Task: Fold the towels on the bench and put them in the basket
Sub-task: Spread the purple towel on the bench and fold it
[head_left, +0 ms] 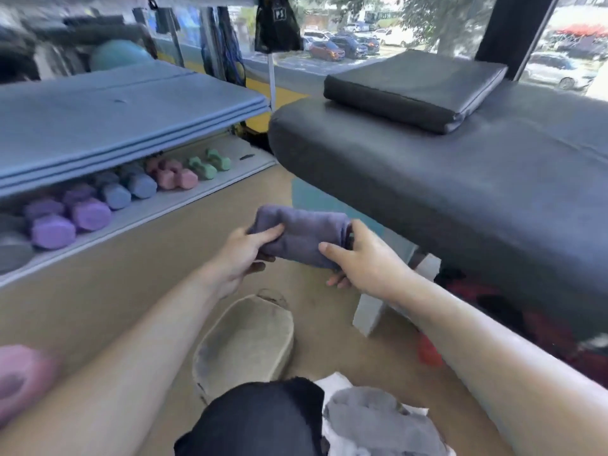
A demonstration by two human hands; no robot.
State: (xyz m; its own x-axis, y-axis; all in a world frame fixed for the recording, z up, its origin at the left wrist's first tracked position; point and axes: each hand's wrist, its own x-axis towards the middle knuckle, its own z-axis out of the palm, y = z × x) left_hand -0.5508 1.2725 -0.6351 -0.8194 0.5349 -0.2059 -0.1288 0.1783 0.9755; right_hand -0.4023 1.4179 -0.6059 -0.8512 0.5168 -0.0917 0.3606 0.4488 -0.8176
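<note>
A folded purple-grey towel (301, 233) hangs in the air above the floor, held at both ends. My left hand (245, 255) grips its left end, thumb on top and fingers underneath. My right hand (358, 261) grips its right end the same way. Below the towel, an oval beige basket (210, 357) stands on the tan floor, its inside bare. The black padded bench (427, 172) stretches to the right, with a black cushion (414, 87) lying on it. Grey and white cloths (378, 419) lie bunched at the bottom edge, beside my knee.
A low shelf at the left holds several coloured dumbbells (92, 209) under stacked blue mats (115, 120). A pink blurred object (23, 376) sits at the lower left. The bench's white leg (371, 311) stands right of the basket, with a red item (429, 353) near it.
</note>
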